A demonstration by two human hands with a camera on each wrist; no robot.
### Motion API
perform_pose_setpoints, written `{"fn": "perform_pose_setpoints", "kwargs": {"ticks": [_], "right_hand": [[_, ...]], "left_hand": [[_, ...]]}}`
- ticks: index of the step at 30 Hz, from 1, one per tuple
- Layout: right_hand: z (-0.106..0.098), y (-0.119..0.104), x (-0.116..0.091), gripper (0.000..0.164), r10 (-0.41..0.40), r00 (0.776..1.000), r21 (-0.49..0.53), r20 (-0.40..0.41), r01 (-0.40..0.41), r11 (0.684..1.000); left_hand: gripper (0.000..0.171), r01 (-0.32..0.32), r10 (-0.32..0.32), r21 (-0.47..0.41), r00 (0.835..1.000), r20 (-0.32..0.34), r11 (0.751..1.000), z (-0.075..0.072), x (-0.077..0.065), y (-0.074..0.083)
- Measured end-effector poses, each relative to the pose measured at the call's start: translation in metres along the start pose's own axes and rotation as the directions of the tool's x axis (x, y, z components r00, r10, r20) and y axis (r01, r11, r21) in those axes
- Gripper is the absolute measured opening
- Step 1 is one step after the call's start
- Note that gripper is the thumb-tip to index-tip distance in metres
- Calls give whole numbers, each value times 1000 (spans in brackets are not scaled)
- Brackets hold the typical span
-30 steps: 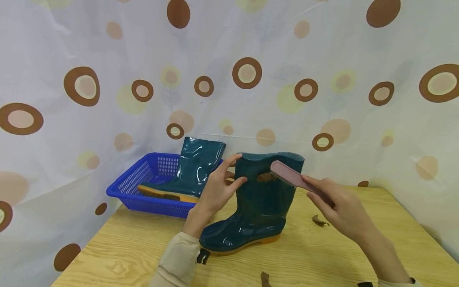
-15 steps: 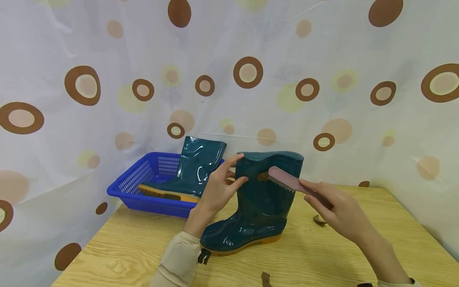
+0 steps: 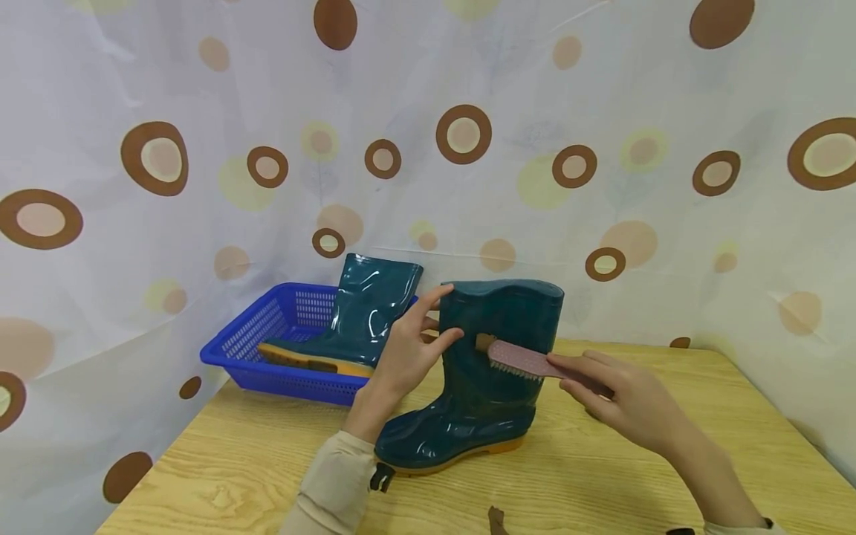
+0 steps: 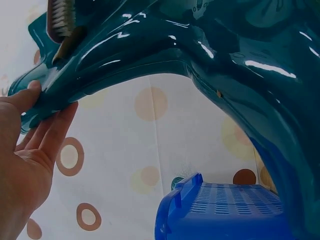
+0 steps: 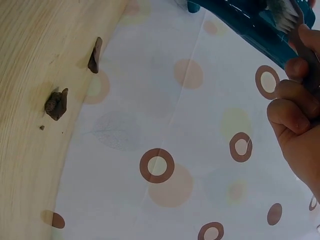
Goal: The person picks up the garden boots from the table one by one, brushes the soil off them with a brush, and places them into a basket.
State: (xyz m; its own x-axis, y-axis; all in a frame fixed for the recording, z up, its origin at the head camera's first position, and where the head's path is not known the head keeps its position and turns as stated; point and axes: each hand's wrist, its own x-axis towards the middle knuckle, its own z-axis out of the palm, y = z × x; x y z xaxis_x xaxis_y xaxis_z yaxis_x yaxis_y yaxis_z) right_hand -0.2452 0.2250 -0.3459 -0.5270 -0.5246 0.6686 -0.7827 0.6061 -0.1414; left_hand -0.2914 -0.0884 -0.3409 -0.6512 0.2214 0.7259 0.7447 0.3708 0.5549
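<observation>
A dark green rubber rain boot [image 3: 461, 394] with a yellow sole stands upright on the table, toe to the left. My left hand [image 3: 408, 349] grips its shaft near the top, thumb on the near side; in the left wrist view that hand [image 4: 30, 150] is around the same upper edge. My right hand [image 3: 628, 397] holds a pink brush [image 3: 524, 360] by the handle, bristles down against the shaft. Just beyond the brush head a brown patch [image 3: 484, 342] shows on the boot. The right wrist view has the brush's white bristles [image 5: 284, 15] beside the boot.
Behind on the left, a blue plastic basket [image 3: 267, 379] holds a second green boot [image 3: 374, 305], leaning. Brown flakes [image 5: 56, 104] lie on the wooden table [image 3: 221, 461], one near the front [image 3: 496, 520]. A patterned sheet [image 3: 521, 223] hangs behind.
The brush in my right hand has moved down the boot's shaft and slightly left. The brown patch shows a little lower and farther left. My left hand keeps its hold.
</observation>
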Motion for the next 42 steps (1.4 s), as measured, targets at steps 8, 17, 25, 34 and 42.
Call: {"fn": "perform_pose_setpoints", "kwargs": {"ticks": [8, 17, 25, 34, 42], "right_hand": [[-8, 1, 0, 48, -69, 996, 22, -60, 71, 997], [-12, 1, 5, 49, -96, 985, -20, -143, 94, 995], [-1, -1, 6, 50, -84, 989, -82, -121, 75, 994], [12, -2, 3, 46, -114, 991, -84, -64, 108, 991], [22, -3, -2, 34, -75, 989, -16, 125, 77, 997]], "left_hand": [[62, 2, -1, -4, 1000, 4, 1000, 1, 1, 0], [61, -1, 1, -2, 1000, 4, 1000, 0, 1, 1], [61, -14, 14, 6, 1000, 6, 1000, 0, 1, 3], [61, -12, 12, 7, 1000, 9, 1000, 1, 1, 2], [62, -1, 1, 16, 1000, 6, 1000, 1, 1, 2]]}}
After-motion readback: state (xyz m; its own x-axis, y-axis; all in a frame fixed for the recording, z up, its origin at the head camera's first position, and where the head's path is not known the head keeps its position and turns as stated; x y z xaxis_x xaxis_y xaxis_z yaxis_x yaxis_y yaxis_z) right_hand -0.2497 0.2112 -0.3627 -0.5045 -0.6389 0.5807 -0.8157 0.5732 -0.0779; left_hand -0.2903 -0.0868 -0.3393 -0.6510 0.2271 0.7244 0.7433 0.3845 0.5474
